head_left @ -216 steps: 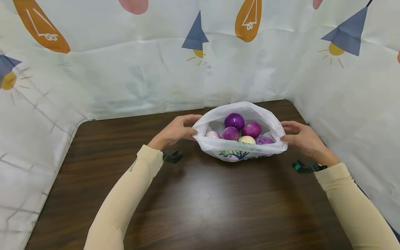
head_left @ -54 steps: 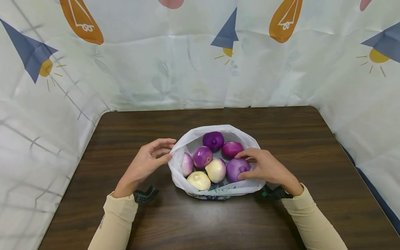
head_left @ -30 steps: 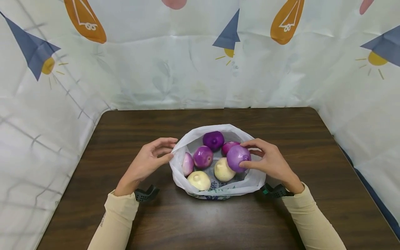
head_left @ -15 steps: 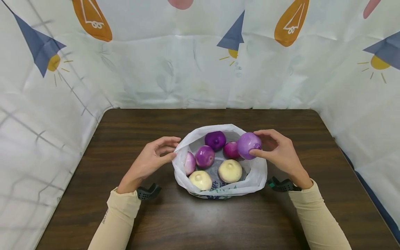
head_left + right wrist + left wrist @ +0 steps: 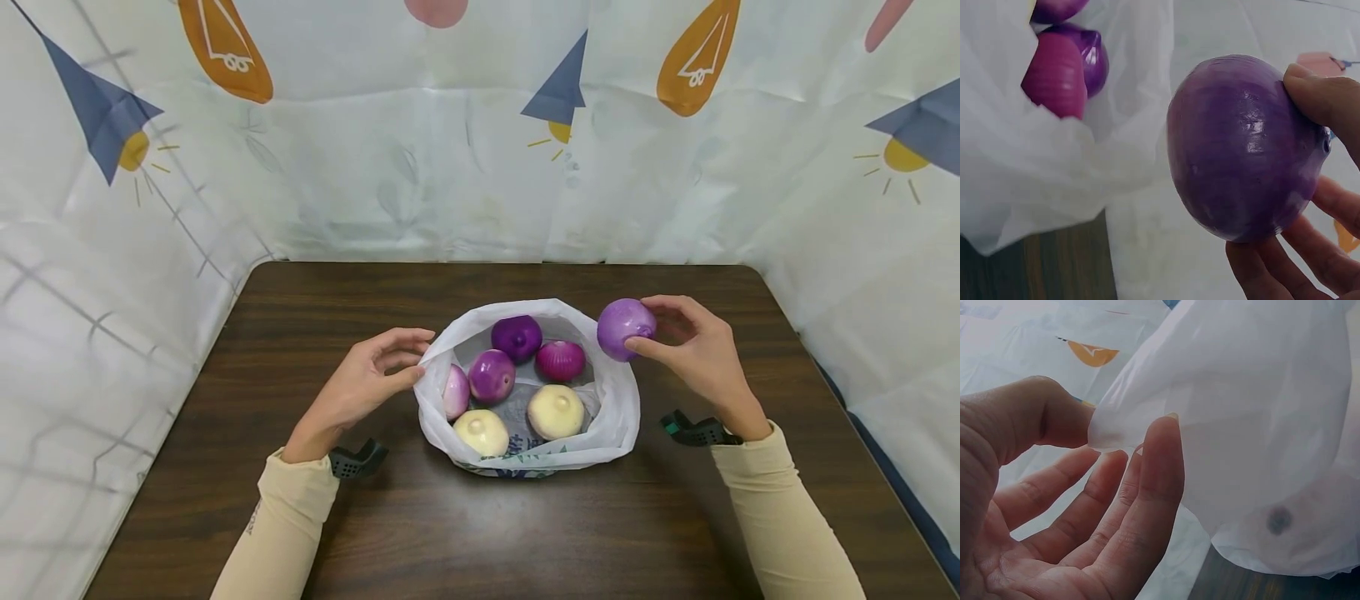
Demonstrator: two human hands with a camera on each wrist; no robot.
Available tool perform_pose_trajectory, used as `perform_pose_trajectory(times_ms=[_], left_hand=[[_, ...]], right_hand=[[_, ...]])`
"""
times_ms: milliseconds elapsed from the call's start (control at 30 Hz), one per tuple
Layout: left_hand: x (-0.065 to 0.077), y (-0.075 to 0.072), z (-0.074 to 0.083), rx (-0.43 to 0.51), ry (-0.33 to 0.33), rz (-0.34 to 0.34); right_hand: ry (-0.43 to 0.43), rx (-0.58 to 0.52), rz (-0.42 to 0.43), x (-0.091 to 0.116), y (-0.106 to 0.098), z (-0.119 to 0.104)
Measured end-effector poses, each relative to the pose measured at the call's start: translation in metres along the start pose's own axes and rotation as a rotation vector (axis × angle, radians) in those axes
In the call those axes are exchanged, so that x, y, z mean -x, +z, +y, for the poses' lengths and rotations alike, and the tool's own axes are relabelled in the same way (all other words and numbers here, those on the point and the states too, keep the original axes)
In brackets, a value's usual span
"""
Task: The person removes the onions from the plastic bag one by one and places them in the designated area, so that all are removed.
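Observation:
A white plastic bag (image 5: 442, 433) stands open-mouthed on the dark wooden table, printed in green and blue at its front. Several onions lie inside: a dark purple onion (image 5: 517, 338), a magenta onion (image 5: 561, 361), a purple onion (image 5: 491, 376), a pale pink onion (image 5: 455, 392) and two cream onions, one at the right (image 5: 556, 412). My left hand (image 5: 367, 379) pinches the bag's left edge between thumb and fingers, as the left wrist view shows (image 5: 1116, 425). In my right hand (image 5: 697, 346) is a light purple onion (image 5: 626, 329), held by thumb and fingertips just off the bag's right rim.
The brown table (image 5: 480, 533) spreads around the bag on all sides. A white printed cloth (image 5: 480, 183) hangs along the back and both sides, meeting the table's edges.
My right hand has gripped the light purple onion, lifted it and carried it rightward out of the bag. A cream onion has shifted right inside. Earlier, both hands held the bag farther back.

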State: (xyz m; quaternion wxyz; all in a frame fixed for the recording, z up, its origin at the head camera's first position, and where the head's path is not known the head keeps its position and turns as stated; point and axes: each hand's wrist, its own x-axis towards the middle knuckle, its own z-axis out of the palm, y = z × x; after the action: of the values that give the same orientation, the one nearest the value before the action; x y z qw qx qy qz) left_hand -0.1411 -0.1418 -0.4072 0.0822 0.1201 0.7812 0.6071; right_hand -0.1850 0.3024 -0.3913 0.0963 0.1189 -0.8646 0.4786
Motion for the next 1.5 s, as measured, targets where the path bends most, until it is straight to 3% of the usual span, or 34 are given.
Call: perform_pose_trajectory(times_ms=[667, 1000, 1500], left_hand=[[0.001, 0.0, -0.001, 0.008, 0.002, -0.028], [0.0, 0.001, -0.001, 0.004, 0.006, -0.033], [0.0, 0.001, -0.001, -0.003, 0.014, -0.035]], right_hand=[[0.157, 0.058, 0.045, -0.021, -0.017, 0.044], [0.178, 0.108, 0.054, -0.021, -0.013, 0.065], [0.176, 0.177, -0.012, -0.024, -0.003, 0.088]])
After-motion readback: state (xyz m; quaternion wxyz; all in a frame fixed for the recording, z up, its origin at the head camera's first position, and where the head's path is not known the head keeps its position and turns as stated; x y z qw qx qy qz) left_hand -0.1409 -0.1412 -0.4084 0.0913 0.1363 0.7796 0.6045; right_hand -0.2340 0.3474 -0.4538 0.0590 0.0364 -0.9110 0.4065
